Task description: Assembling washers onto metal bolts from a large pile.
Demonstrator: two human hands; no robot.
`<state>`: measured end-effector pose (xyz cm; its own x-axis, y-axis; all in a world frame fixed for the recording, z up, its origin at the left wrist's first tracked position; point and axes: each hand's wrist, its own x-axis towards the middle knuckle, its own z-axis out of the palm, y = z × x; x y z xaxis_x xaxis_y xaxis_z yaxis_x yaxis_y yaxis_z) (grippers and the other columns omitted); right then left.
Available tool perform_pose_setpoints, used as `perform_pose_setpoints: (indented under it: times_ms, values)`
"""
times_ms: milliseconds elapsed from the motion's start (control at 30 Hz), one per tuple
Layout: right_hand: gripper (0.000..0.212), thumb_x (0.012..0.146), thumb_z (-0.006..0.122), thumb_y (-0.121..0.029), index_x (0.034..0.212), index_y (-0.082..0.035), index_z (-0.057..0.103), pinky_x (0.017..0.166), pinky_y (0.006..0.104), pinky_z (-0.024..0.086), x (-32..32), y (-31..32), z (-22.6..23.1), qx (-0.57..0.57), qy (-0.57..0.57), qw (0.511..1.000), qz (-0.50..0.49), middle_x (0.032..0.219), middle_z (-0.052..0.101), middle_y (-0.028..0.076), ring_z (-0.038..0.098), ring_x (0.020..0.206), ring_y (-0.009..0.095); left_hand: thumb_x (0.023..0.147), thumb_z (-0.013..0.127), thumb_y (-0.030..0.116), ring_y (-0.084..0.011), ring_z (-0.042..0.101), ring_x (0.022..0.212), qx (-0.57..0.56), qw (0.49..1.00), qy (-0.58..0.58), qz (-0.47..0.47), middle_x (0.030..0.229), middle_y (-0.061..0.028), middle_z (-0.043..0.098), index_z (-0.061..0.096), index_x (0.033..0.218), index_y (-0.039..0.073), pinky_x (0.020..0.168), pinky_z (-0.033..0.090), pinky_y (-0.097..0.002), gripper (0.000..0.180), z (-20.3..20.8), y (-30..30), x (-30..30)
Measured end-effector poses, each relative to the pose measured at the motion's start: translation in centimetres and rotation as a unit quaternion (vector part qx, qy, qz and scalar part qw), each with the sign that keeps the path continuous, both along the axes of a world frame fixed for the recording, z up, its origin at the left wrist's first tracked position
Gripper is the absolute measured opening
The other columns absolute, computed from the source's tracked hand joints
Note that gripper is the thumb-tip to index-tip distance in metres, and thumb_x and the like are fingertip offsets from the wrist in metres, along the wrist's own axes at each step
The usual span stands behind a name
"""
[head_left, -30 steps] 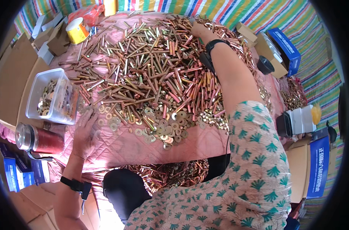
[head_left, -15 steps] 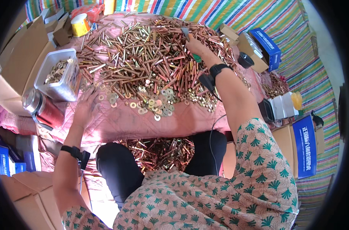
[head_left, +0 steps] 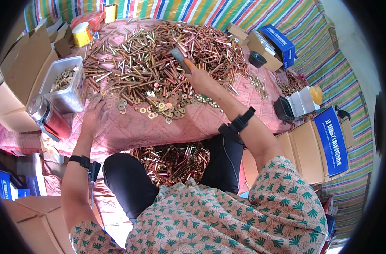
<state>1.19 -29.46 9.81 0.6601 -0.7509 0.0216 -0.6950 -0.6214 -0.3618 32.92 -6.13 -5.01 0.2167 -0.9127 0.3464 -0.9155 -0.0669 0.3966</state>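
Note:
A big heap of brass and copper-coloured bolts (head_left: 159,55) covers a pink quilted cloth (head_left: 159,129). Loose washers (head_left: 161,106) lie at the heap's near edge. My right hand (head_left: 199,78) is lifted over the heap and grips a long bolt (head_left: 180,59) by its shank, head pointing away. My left hand (head_left: 93,118) rests flat on the cloth, fingers spread, touching washers at the left. Both wrists wear black bands. More bolts (head_left: 171,163) lie piled between my knees.
A clear plastic tub (head_left: 63,84) of washers stands at the left, a metal flask (head_left: 47,116) in front of it. Cardboard boxes (head_left: 15,84) line the left; blue boxes (head_left: 332,139) and a black pouch (head_left: 284,108) sit right. A yellow tin (head_left: 82,34) stands far left.
My right hand has drawn back from the far side of the heap toward the middle and now holds up a bolt. The left hand stays flat by the washers. My head view shifted.

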Motion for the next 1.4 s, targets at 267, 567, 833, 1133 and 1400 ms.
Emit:
perform_pose_setpoints:
  times_ms: [267,567,833,1133,1400]
  values:
    - [0.06,0.084,0.059,-0.012,0.139,-0.01,0.035,0.046,0.0254,0.044,-2.3,-6.9,8.1,0.202,-0.182,0.962,-0.017,0.07,0.052,0.002,0.052,0.056,0.011,0.082,0.061,0.023,-0.0348,0.038,0.129,0.02,1.0,-0.001,0.009,0.139,-0.0146,0.043,0.052,0.125,0.005,0.108,0.03,-0.0408,0.048,0.2,-0.8,-0.3]
    - [0.034,0.089,0.047,-0.015,0.12,-0.004,0.053,0.053,0.0433,0.047,5.0,-30.8,-1.0,-0.07,0.02,0.997,0.013,0.074,0.064,0.013,0.061,0.062,0.028,0.081,0.062,0.019,-0.0353,0.037,0.129,0.037,0.999,0.01,0.016,0.139,-0.0149,0.042,0.051,0.127,0.006,0.108,0.03,-0.0413,0.049,0.7,-1.2,-0.4]
    - [0.027,0.086,0.044,-0.007,0.103,-0.003,0.064,0.065,0.0434,0.049,8.7,-27.1,-3.1,0.003,0.112,0.992,-0.058,0.076,0.066,0.014,0.059,0.065,0.029,0.08,0.063,0.015,-0.0362,0.04,0.126,0.009,1.0,-0.017,0.005,0.137,-0.0158,0.044,0.051,0.127,0.008,0.106,0.032,-0.0417,0.049,-0.1,-0.3,0.0]
    - [0.059,0.089,0.047,-0.013,0.143,-0.006,0.024,0.062,0.0407,0.048,4.2,-18.0,-2.3,0.011,0.065,0.998,-0.009,0.085,0.064,0.02,0.061,0.068,0.028,0.082,0.062,0.02,-0.0358,0.043,0.124,-0.004,1.0,-0.001,0.012,0.136,-0.0158,0.045,0.052,0.126,0.01,0.105,0.034,-0.0413,0.046,-0.6,-1.1,0.2]
    - [0.062,0.088,0.046,-0.016,0.144,-0.006,0.023,0.071,0.0412,0.05,1.5,-11.0,-1.7,0.071,0.001,0.996,-0.051,0.095,0.064,0.026,0.065,0.082,0.032,0.084,0.06,0.025,-0.0363,0.043,0.124,0.008,1.0,-0.014,0.019,0.138,-0.0142,0.044,0.053,0.125,0.009,0.106,0.034,-0.0408,0.045,-0.9,-0.4,0.8]
